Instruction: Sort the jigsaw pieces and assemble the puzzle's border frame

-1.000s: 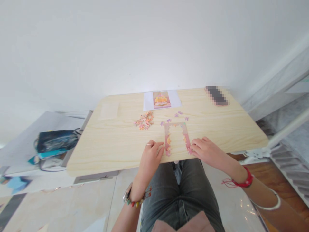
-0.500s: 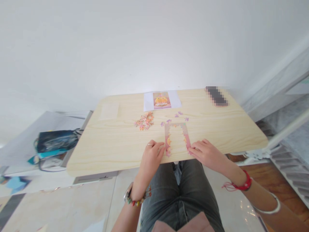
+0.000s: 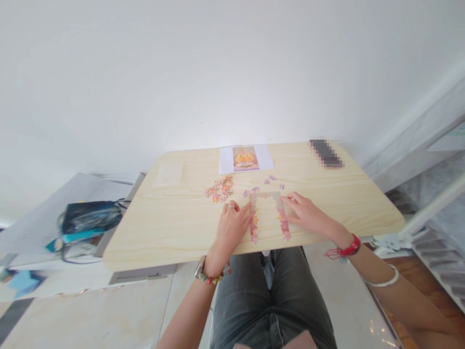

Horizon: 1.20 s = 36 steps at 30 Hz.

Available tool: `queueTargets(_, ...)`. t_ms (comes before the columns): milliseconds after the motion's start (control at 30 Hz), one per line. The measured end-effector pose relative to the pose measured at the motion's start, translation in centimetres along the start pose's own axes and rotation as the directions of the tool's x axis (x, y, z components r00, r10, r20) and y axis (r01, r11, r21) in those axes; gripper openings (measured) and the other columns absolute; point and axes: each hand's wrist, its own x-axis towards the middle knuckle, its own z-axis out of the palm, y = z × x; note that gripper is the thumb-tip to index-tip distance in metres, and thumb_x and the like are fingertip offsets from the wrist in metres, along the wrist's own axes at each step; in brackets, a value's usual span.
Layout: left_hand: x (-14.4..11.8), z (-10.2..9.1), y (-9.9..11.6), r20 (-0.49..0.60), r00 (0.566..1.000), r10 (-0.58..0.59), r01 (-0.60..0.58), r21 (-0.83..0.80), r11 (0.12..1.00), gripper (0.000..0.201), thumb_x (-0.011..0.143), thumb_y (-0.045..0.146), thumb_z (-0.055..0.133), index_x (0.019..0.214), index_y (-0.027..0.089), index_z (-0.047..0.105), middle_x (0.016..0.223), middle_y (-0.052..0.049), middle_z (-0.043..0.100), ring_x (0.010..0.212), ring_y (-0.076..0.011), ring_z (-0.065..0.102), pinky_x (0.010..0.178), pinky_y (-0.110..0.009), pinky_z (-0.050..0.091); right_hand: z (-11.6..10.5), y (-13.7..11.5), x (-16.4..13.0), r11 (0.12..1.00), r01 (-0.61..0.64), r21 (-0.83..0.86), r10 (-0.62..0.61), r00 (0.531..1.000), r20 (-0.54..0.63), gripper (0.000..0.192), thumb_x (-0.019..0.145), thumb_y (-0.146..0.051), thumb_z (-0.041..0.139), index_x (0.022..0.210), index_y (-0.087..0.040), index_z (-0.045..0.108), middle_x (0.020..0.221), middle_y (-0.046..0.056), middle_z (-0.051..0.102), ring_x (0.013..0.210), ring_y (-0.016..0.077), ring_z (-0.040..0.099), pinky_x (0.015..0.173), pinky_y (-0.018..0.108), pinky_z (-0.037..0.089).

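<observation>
A partly assembled jigsaw puzzle [image 3: 284,224] lies flat on the table near its front edge, made up of a top strip and two side strips with bare wood between them. My left hand [image 3: 233,222] rests against its left side, thumb and index finger stretched out and the other fingers curled. At the upper right side of the puzzle, the fingertips of my right hand [image 3: 305,213] touch the border, fingers extended and apart. Several loose purple puzzle pieces [image 3: 272,178] lie just beyond the top strip. A pile of mixed puzzle pieces [image 3: 220,189] sits to the upper left.
A sheet with a printed picture [image 3: 246,159] of a yellow figure lies at the back of the wooden table [image 3: 145,232], by the wall. A blurred-out phone [image 3: 326,153] is at the back right. A pale translucent sheet [image 3: 169,173] lies back left. Left of the table stands a dark bag [image 3: 90,217].
My right hand has moved from the lower right end of the puzzle up to its upper right corner. My left hand has slid slightly up along the left side. The view has shifted slightly.
</observation>
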Motion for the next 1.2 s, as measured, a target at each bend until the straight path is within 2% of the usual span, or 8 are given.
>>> queueTargets(400,0.9,0.3,0.2,0.030,0.998,-0.051,0.049,0.050,0.998,0.034,0.088,0.033,0.045,0.117,0.021,0.057,0.086,-0.008,0.044,0.083,-0.0206,0.045,0.082,-0.038,0.041,-0.2,1.4,2.4,0.997,0.073,-0.007,-0.072,0.997,0.028,0.044,0.085,-0.039,0.050,0.121,-0.015,0.049,0.109,0.013,0.051,0.100,0.0241,0.051,0.085,0.039,0.043)
queueTargets(733,1.5,0.4,0.1,0.008,0.998,-0.060,0.059,0.045,0.997,0.033,0.083,0.029,0.054,0.114,0.020,0.058,0.085,-0.007,0.046,0.085,-0.0213,0.047,0.084,-0.039,0.041,0.1,2.0,3.3,0.996,0.089,0.022,-0.089,0.996,0.003,0.039,0.084,-0.038,0.051,0.117,-0.017,0.052,0.108,0.011,0.052,0.097,0.0228,0.053,0.083,0.038,0.044)
queueTargets(900,1.4,0.5,-0.6,-0.043,0.997,-0.069,0.069,0.014,0.998,0.037,0.084,0.030,0.052,0.119,0.020,0.054,0.083,-0.004,0.045,0.082,-0.0191,0.049,0.082,-0.037,0.043,-0.1,2.9,3.3,0.999,0.003,0.049,0.002,0.995,-0.100,0.032,0.084,-0.027,0.049,0.115,-0.018,0.054,0.106,0.010,0.052,0.094,0.0209,0.054,0.081,0.036,0.045)
queueTargets(1033,1.0,0.1,-1.1,-0.122,0.989,-0.078,0.077,-0.013,0.997,0.036,0.083,0.028,0.053,0.117,0.019,0.055,0.084,-0.005,0.047,0.082,-0.0201,0.050,0.081,-0.039,0.044,-0.1,3.4,3.9,0.994,-0.090,0.056,0.097,0.984,-0.146,0.021,0.084,-0.023,0.049,0.100,-0.015,0.060,0.096,0.008,0.053,0.088,0.0184,0.054,0.081,0.032,0.044)
queueTargets(1200,-0.2,-0.4,-0.9,-0.151,0.987,-0.063,0.056,-0.052,0.997,0.034,0.083,0.028,0.053,0.114,0.016,0.058,0.084,-0.007,0.048,0.082,-0.0216,0.050,0.082,-0.041,0.044,0.4,3.6,5.3,0.991,-0.123,0.059,0.131,0.978,-0.161,0.013,0.085,-0.023,0.049,0.085,-0.014,0.059,0.089,0.007,0.053,0.085,0.0179,0.054,0.078,0.030,0.044)
